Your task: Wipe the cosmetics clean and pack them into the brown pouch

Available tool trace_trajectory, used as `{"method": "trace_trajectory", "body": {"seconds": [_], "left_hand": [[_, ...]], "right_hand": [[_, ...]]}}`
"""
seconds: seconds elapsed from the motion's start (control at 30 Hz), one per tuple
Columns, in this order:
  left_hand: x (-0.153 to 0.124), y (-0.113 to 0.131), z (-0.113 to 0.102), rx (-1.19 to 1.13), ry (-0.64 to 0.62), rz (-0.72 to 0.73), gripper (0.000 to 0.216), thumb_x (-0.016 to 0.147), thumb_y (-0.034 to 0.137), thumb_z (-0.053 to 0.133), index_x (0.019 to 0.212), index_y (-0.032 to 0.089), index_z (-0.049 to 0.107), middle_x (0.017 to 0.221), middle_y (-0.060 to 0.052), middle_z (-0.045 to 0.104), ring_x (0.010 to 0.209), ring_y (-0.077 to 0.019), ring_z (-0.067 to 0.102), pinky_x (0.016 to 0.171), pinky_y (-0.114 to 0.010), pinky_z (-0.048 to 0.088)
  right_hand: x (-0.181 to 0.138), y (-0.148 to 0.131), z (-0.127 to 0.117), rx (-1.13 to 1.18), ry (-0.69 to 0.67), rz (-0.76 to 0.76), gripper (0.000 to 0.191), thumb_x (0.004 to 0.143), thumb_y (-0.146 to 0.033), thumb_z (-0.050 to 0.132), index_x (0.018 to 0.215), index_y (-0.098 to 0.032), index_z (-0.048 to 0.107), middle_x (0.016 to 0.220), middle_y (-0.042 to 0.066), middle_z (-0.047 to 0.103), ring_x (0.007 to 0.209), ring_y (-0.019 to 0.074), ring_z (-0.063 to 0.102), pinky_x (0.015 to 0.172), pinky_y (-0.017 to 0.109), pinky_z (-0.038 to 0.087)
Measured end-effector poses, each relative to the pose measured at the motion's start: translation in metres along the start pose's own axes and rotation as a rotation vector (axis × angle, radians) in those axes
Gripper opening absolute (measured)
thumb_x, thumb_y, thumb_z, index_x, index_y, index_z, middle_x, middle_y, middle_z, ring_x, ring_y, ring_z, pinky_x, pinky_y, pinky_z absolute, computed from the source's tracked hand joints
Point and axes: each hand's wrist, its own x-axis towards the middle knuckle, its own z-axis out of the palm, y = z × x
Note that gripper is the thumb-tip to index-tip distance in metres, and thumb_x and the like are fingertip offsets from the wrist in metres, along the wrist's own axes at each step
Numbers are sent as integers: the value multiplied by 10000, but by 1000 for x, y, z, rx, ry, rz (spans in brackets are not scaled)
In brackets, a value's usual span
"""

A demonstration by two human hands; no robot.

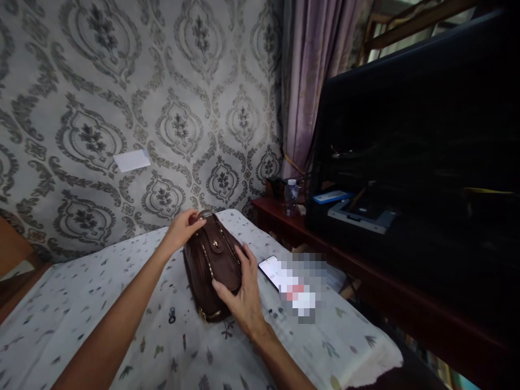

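A brown leather handbag with gold zips and a metal clasp on its flap lies on the patterned sheet in front of me. At its far end, my left hand pinches the bag's edge near the handle fitting, thumb on top and fingers partly hidden behind. Across the near right side of the bag, my right hand is spread, thumb on the front and fingers curled over the side, gripping it. Just right of the bag lies a phone with a lit screen, partly blurred out.
The white sheet with small plant prints covers the surface under the bag. To the right stands a dark red desk with a plastic bottle and a large black panel. A patterned wall rises behind.
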Motion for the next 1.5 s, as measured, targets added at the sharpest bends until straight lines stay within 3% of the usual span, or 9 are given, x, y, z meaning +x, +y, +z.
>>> {"method": "trace_trajectory", "body": {"seconds": [0.13, 0.37, 0.5, 0.8, 1.0, 1.13, 1.27, 1.5], "left_hand": [[-12, -13, -9, 83, 12, -54, 280, 758, 426, 566, 607, 191, 583, 521, 38, 528, 552, -146, 485, 564, -265, 347], [-16, -12, 5, 74, 55, -96, 211, 711, 407, 634, 682, 198, 640, 589, 29, 593, 581, -158, 518, 564, -271, 329], [-15, -13, 10, 9, 125, -109, 138, 698, 332, 607, 652, 204, 579, 570, 38, 558, 575, -148, 498, 574, -266, 339], [-39, -2, 15, -208, 219, -138, 216, 729, 416, 564, 702, 212, 498, 627, 34, 525, 618, -139, 507, 600, -250, 401], [-50, 13, 11, -238, 114, -108, 231, 709, 420, 595, 706, 208, 506, 673, 20, 554, 664, -146, 526, 640, -256, 418], [-37, 20, 8, -85, 11, -100, 224, 762, 396, 580, 885, 211, 556, 700, 29, 559, 677, -158, 551, 640, -265, 428], [-21, 29, 17, 135, -15, -9, 324, 781, 374, 625, 1065, 219, 617, 838, -4, 637, 800, -196, 599, 753, -310, 461], [-17, 33, 42, 484, -43, 118, 218, 838, 305, 618, 1002, 187, 699, 935, -79, 668, 964, -263, 589, 862, -358, 443]], "right_hand": [[1, -1, -1, -8, -27, -14, 728, 806, -420, 662, 1447, -234, 371, 1534, 147, 305, 1424, 344, 317, 1141, 572, 324], [2, 1, 1, -26, -5, -44, 689, 807, -379, 642, 1427, -224, 385, 1514, 151, 327, 1407, 342, 339, 1135, 581, 331], [3, 1, 0, -20, -3, -42, 652, 825, -333, 612, 1426, -228, 383, 1499, 146, 349, 1400, 328, 352, 1136, 576, 339], [3, -4, 4, -3, 34, -24, 644, 834, -307, 580, 1431, -212, 357, 1487, 152, 365, 1404, 322, 348, 1137, 570, 339], [1, -1, 5, 39, 54, 21, 733, 851, -363, 604, 1473, -183, 260, 1477, 177, 388, 1382, 318, 390, 1126, 551, 365], [-1, -3, 3, 10, 40, -25, 548, 842, -393, 629, 1315, -184, 450, 1498, 178, 361, 1408, 331, 354, 1125, 558, 357], [-3, -2, 3, -37, 53, -68, 504, 853, -384, 628, 1291, -188, 474, 1498, 185, 355, 1406, 328, 358, 1117, 568, 366], [-2, -1, 6, -58, 131, -172, 404, 863, -328, 610, 1235, -202, 517, 1441, 181, 427, 1384, 325, 388, 1098, 575, 393]]}}
